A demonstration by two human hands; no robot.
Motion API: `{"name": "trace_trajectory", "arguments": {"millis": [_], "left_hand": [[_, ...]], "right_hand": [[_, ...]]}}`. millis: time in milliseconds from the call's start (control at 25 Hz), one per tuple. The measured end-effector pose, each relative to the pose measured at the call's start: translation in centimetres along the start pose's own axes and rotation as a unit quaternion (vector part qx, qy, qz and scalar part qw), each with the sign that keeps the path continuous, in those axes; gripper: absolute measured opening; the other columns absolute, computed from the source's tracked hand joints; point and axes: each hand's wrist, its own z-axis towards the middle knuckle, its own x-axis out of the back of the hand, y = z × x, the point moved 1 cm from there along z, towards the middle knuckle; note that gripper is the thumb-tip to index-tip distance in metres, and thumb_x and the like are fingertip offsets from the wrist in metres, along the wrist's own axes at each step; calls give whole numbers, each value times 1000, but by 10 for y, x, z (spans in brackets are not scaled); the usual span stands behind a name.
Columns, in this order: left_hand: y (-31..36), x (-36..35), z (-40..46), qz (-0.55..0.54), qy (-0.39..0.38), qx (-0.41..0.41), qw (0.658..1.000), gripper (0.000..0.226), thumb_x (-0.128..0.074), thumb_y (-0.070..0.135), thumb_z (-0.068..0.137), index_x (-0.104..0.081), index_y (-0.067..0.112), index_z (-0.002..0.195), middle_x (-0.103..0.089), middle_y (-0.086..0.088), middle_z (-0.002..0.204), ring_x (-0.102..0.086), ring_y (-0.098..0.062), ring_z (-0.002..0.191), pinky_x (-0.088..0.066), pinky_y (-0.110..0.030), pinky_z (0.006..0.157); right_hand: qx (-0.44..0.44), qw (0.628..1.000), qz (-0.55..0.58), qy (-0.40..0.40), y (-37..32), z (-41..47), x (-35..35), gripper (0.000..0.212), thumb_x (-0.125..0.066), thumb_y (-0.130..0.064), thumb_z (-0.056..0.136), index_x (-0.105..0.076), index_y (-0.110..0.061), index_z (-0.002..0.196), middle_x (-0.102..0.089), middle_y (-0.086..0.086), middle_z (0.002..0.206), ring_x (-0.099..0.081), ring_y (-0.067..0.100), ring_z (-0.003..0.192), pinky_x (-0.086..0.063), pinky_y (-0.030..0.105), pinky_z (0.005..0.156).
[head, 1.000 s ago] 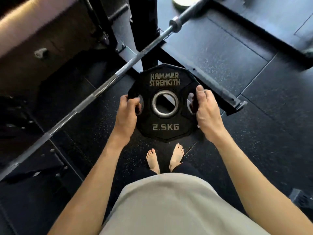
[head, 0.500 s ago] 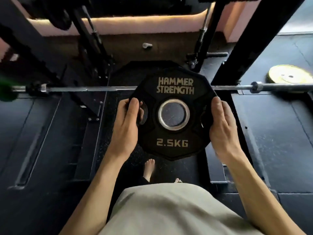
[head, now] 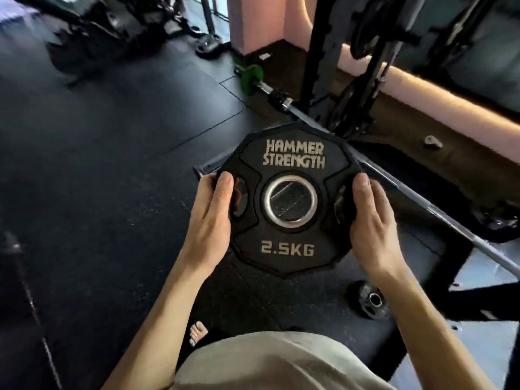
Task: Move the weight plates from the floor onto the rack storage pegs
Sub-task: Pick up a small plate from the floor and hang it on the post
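- Your left hand (head: 209, 218) and right hand (head: 371, 220) grip opposite edges of the black 2.5KG plate (head: 289, 153), thumbs over its face; it hangs above the floor (head: 112, 164)
- A second small plate (head: 370, 301) lies on the floor at lower right; the barbell (head: 394, 181) runs behind

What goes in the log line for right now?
plate: carried, off floor | left hand: grips | right hand: grips | pegs: not reached
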Motion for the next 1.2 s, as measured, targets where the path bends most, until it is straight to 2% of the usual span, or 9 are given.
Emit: {"name": "trace_trajectory", "arguments": {"millis": [80,160,360,480,640,760,920,1080,1200], "left_hand": [[0,59,0,1,46,-4,999,35,-40,50,94,-49,17,89,-50,2,83,-48,-12,78,-43,-29,74],[-1,128,4,3,92,-8,996,35,-39,50,94,-49,16,90,-48,0,83,-46,-13,77,-41,-30,73],[-1,274,20,0,176,-14,984,37,-41,49,94,-52,14,93,-53,-4,85,-49,-15,78,-42,-34,76],[-1,338,43,-2,213,-9,977,37,-42,50,93,-52,15,92,-53,-6,85,-50,-14,77,-43,-30,74],[-3,397,90,12,232,-10,973,44,-40,51,94,-53,9,96,-52,-5,83,-49,-15,76,-44,-30,74],[-5,436,143,22,251,-29,967,47,-38,48,98,-52,4,98,-51,-5,82,-49,-13,74,-44,-24,71],[3,489,244,53,262,-30,963,46,-35,47,101,-51,4,98,-51,-5,81,-50,-12,75,-44,-22,71],[12,526,341,46,256,-36,965,44,-36,48,100,-51,6,95,-51,-4,79,-49,-13,74,-44,-26,72],[18,551,419,45,242,-37,969,43,-36,45,102,-50,5,96,-51,-4,79,-50,-13,74,-44,-25,72]], "right_hand": [[7,999,6,-47,-9,-4,-61,38,-41,-48,99,-53,-17,82,-52,-10,76,-46,2,68,-42,18,65],[22,996,6,-89,-16,-12,-133,40,-40,-48,99,-55,-15,84,-53,-13,73,-48,-1,65,-43,16,64],[33,986,5,-165,-37,-30,-287,47,-39,-44,102,-56,-1,95,-53,0,83,-48,1,68,-42,15,64],[33,981,-5,-192,-48,-29,-362,44,-38,-46,102,-58,-8,93,-55,-2,84,-51,3,73,-43,22,71],[31,973,14,-228,-58,1,-444,48,-37,-42,103,-55,2,94,-56,-1,75,-52,4,67,-44,23,69],[37,968,25,-247,-64,39,-506,50,-40,-50,99,-58,-4,94,-58,0,79,-53,9,73,-44,30,72],[42,964,47,-257,-85,110,-597,50,-40,-46,99,-55,2,93,-56,0,75,-52,8,67,-45,21,62],[38,958,84,-272,-112,177,-665,44,-41,-50,89,-54,-8,90,-57,-9,64,-52,4,60,-44,18,58],[42,965,72,-250,-128,233,-714,40,-39,-45,96,-55,-10,87,-57,-9,63,-52,4,59,-44,16,57]]}}
